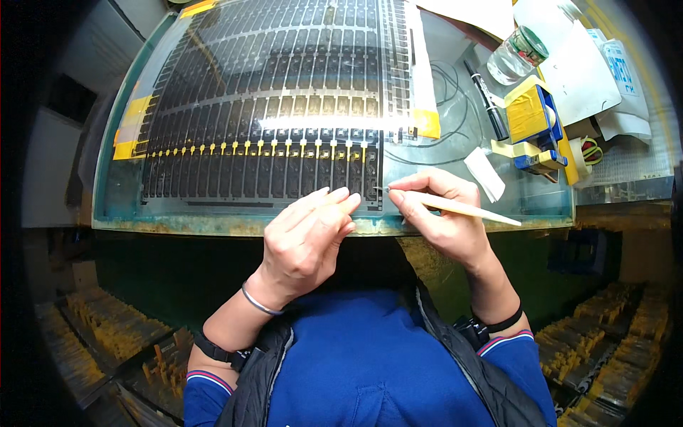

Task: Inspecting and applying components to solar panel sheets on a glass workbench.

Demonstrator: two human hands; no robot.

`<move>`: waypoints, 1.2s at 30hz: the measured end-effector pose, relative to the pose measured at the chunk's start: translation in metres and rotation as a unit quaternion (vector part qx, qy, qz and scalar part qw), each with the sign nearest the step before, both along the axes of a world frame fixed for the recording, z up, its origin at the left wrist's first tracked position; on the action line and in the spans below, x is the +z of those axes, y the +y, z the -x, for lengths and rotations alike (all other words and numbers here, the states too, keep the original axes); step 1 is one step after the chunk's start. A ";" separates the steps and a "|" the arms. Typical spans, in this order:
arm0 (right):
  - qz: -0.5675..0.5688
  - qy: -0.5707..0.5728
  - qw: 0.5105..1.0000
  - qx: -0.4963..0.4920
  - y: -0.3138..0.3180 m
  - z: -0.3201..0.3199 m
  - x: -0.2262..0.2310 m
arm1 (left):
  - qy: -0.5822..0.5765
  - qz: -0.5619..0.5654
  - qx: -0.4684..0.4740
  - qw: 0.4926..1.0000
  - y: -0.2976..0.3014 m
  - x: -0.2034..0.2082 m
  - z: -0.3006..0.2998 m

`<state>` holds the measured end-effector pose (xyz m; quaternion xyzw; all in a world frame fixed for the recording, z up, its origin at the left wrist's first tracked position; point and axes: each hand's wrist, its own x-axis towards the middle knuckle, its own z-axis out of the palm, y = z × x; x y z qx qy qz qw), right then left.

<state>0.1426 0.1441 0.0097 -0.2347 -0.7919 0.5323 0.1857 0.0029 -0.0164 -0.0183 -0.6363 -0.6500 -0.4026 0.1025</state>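
A large film sheet [263, 107] with rows of dark rectangular patterns lies on the glass-topped table [441, 196]. My right hand [447, 217] is closed around a fine brush [473, 208] with a pale tapered handle. The brush's dark tip points left, at the sheet's near right corner; whether it touches cannot be made out. Beside it, my left hand [306, 238] rests over the sheet's near edge. Its fingers are stretched out close together, with nothing visible in them.
Yellow tape [135, 128] holds the sheet's edges. Right of it lie a black marker [487, 99], a folded white paper [485, 174], a blue tape dispenser [537, 160], a yellow-and-blue tape holder [530, 114], a glass jar [516, 57] and a thin dark cable [455, 107].
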 end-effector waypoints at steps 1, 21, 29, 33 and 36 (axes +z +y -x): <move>0.000 0.001 1.000 0.000 0.001 0.000 -0.001 | -0.004 -0.001 -0.001 1.000 0.000 0.000 0.000; 0.063 -0.022 0.997 0.026 0.011 -0.008 0.003 | -0.026 0.009 0.004 1.000 0.000 0.004 -0.003; 0.239 0.105 0.961 0.088 0.029 -0.012 0.007 | -0.090 -0.046 -0.021 0.995 -0.002 -0.004 0.002; -0.071 0.155 0.982 0.079 0.021 0.015 -0.005 | -0.110 -0.057 -0.006 0.992 -0.003 -0.005 0.001; -0.321 0.078 0.916 0.226 0.023 0.015 0.000 | -0.082 -0.047 0.003 0.996 -0.002 -0.003 0.001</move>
